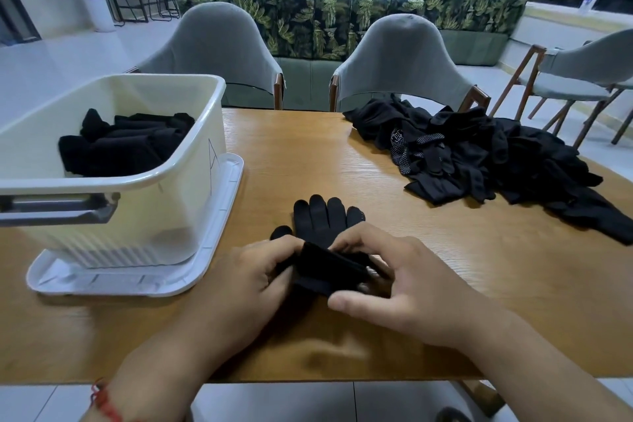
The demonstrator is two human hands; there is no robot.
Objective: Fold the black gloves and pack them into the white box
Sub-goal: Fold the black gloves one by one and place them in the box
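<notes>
Your left hand (250,279) and right hand (407,288) meet near the middle of the wooden table (342,161), both working the same black glove (325,236). The left hand's fingers curl round the cuff end from the left, and the right hand's fingertips pinch the folded cuff edge from the right, with your right thumb stretched out along the near side. The cuff part is doubled over into a thick band between your hands, while the glove's fingers lie flat on the table, pointing away from you. To the left stands the white box (171,188), set on its white lid (219,250); folded black gloves (120,144) already lie inside it. On the far right of the table a loose pile of black gloves (486,158) spreads toward the right edge, some showing dotted palms. Two grey chairs (219,48) stand at the far side, with a leaf-patterned sofa (308,20) beyond them. A red cord (104,404) circles your left wrist.
</notes>
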